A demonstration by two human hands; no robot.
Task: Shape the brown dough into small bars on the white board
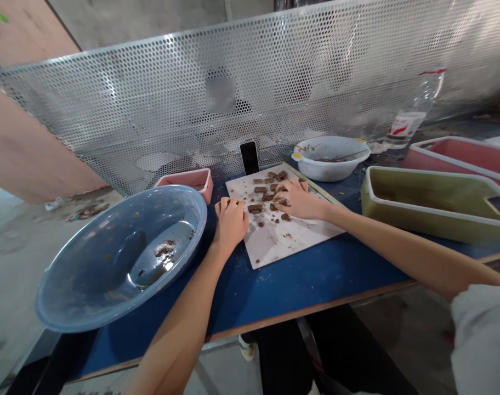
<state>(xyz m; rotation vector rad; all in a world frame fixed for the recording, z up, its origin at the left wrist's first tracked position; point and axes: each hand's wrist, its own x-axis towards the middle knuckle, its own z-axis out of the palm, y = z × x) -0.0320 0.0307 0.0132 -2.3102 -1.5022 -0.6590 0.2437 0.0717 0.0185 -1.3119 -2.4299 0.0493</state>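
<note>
A white board (270, 247) lies on the blue table, with several dark brown, clay-like pieces (255, 208) and crumbs scattered over it. My right hand (295, 198) reaches over the board's middle, its bent fingers closed around a brown lump (281, 203) that is partly hidden beneath them. At the board's left edge rests my left hand (232, 219), palm down with loosely bent fingers slightly apart. Nothing shows in it, though its fingertips are partly hidden. Beside that hand, a large blue basin (122, 258) stands tilted, with wet brown residue inside.
A phone (249, 157) stands upright behind the board, before a perforated metal panel (171, 109). A pink bin (206, 184) sits behind the basin. To the right are a white tub (332, 170), an olive bin (431, 214), a red bin (472, 156) and a plastic bottle (414, 115).
</note>
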